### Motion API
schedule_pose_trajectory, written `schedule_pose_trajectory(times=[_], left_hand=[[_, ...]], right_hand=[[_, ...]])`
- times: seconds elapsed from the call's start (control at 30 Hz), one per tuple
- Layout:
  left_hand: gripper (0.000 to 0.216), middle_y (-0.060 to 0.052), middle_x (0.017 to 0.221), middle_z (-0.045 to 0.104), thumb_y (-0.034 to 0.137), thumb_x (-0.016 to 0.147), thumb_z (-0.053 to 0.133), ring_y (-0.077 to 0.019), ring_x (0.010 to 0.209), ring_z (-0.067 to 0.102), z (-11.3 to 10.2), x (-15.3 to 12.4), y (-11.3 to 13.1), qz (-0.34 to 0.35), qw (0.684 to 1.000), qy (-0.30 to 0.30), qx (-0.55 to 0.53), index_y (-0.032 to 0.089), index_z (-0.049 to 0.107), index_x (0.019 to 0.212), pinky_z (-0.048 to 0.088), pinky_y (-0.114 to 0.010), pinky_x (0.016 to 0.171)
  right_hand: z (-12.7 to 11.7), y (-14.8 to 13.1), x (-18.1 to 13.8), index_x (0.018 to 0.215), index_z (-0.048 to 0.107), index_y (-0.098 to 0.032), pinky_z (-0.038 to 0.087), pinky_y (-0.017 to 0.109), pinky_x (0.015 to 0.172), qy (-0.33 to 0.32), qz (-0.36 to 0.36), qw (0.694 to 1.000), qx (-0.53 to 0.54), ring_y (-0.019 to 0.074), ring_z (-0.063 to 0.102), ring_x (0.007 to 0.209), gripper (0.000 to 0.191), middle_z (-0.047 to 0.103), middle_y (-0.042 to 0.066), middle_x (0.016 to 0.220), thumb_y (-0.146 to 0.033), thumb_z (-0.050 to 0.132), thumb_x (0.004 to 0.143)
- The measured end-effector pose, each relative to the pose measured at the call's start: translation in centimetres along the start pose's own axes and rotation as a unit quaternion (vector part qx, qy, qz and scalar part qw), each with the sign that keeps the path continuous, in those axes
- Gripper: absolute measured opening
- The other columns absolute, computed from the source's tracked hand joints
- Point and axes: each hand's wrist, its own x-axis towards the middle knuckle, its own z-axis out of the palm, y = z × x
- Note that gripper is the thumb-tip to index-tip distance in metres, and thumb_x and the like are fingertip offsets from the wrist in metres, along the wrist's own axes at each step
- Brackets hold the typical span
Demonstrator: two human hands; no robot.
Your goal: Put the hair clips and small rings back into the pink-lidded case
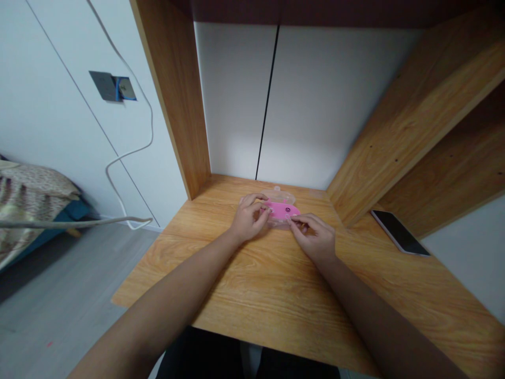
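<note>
A pink oval piece [279, 209] with a small dark ring-shaped mark lies in a clear plastic case on the wooden desk. The case's transparent lid [284, 196] is folded back behind it. My left hand [249, 217] is at the left end of the pink piece, thumb and fingers pinched at its edge. My right hand [314, 235] is at the right front edge, thumb and forefinger pressed together there. Anything small between the fingertips of either hand is too tiny to name.
A dark-screened phone [399, 231] lies on the desk [252, 287] at the right, near a wooden shelf panel [394, 142]. A white cable [152, 123] hangs by an uncovered wall socket [126, 88]. Bedding [35, 192] shows at far left.
</note>
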Motion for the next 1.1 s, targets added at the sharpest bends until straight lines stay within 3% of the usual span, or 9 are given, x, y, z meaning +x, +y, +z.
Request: schedule_pose_trajectory(times=[0.37,0.73,1.1], left_hand=[[0.017,-0.008,0.113,0.066,0.031,0.093,0.058,-0.0225,0.109,0.06,0.0,0.0,0.1,0.002,1.0,0.003,-0.01,0.019,0.069,0.086,0.043,-0.043,0.096],[0.014,-0.009,0.115,0.067,0.03,0.089,0.061,-0.0238,0.111,0.06,0.0,-0.1,0.9,0.08,0.996,-0.034,0.017,0.021,0.073,0.088,0.044,-0.044,0.097],[0.014,-0.01,0.121,0.065,0.029,0.088,0.062,-0.0259,0.116,0.058,0.0,-0.1,1.3,0.1,0.993,-0.059,0.007,0.021,0.072,0.092,0.044,-0.046,0.099]], right_hand=[[0.0,-0.2,0.1,0.09,0.074,-0.023,0.055,0.03,0.058,-0.003,0.007,1.0,0.01,0.0171,0.066,0.064,0.007,0.073,0.004,0.078,-0.023,0.071,0.084],[0.0,-0.1,0.2,0.094,0.076,-0.024,0.055,0.028,0.056,-0.036,-0.033,0.998,0.031,0.015,0.065,0.063,0.01,0.074,0.004,0.082,-0.022,0.07,0.087],[0.3,0.0,0.0,0.094,0.077,-0.025,0.055,0.027,0.059,-0.06,-0.025,0.997,0.044,0.014,0.065,0.065,0.01,0.073,0.003,0.086,-0.023,0.071,0.087]])
